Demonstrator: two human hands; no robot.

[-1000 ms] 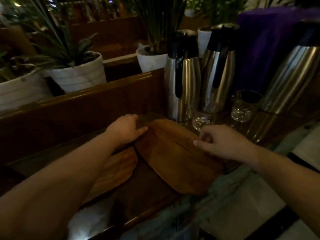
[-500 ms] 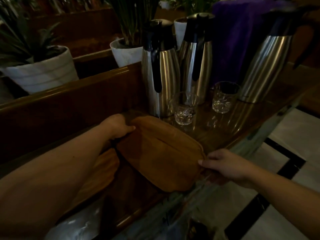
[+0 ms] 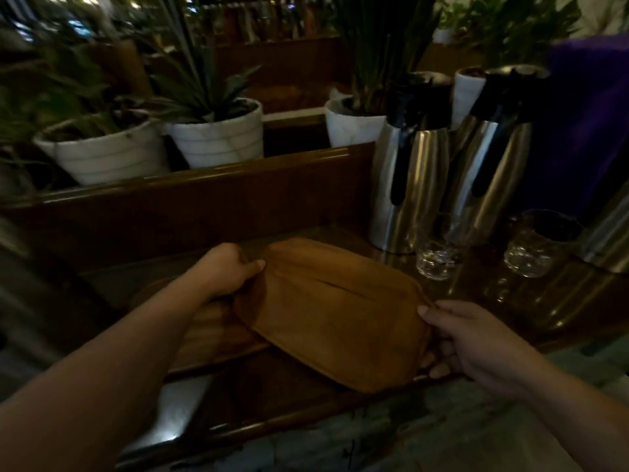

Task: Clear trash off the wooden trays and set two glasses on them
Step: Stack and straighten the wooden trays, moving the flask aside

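Dim light falls on a dark, glossy wooden counter backed by a raised ledge. A wooden tray is gripped at its two ends by the left hand and right hand, and overlaps a second tray beneath. Two glasses stand on the counter beside steel flasks, clear of both trays. White plant pots are lined up behind the ledge. Pale stone floor is seen below.
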